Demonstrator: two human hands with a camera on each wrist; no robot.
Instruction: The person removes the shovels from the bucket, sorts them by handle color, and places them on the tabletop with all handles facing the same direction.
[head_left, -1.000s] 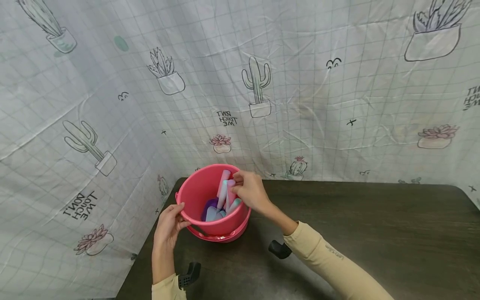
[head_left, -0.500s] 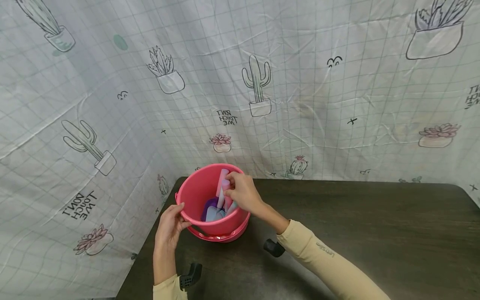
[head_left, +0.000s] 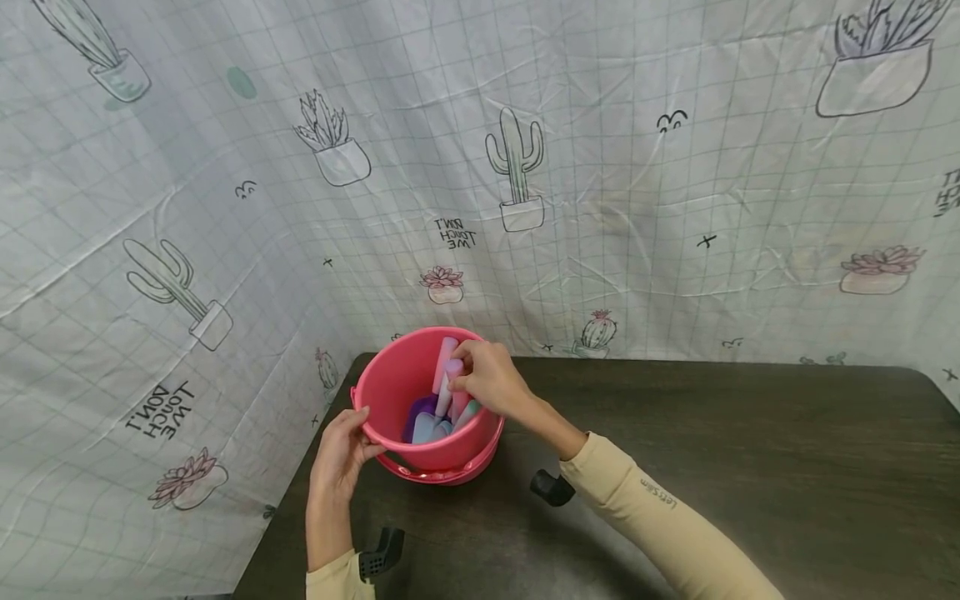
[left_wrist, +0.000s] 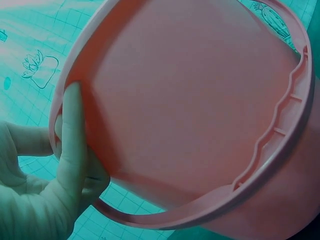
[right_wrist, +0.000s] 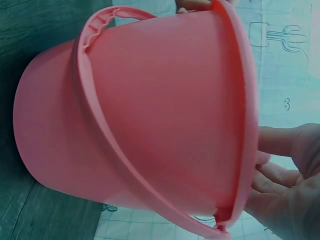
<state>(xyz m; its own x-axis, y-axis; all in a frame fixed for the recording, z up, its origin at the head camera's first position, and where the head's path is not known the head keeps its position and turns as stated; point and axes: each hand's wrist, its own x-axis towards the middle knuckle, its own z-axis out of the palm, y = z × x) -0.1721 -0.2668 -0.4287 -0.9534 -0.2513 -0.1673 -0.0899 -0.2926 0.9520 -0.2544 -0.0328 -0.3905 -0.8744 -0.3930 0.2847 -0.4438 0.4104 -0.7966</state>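
Observation:
A pink bucket stands on the dark table, its carrying handle hanging down along the outside. My left hand grips the rim at the bucket's left side; in the left wrist view, fingers lie under the rim against the outer wall. Inside lean several toy tools, among them a light blue scoop, a purple piece and a pink handle. Reaching over the right rim, my right hand pinches a pink tool handle with a lilac end. The bucket wall hides most of it in the right wrist view.
A cactus-print curtain hangs behind and to the left of the table, close to the bucket. Black wrist mounts stick out from both forearms. The table stretches far to the right.
My right hand has shifted left, further over the bucket's opening, and its fingers have closed in on the lilac-ended handle. The left hand and the bucket have stayed in place.

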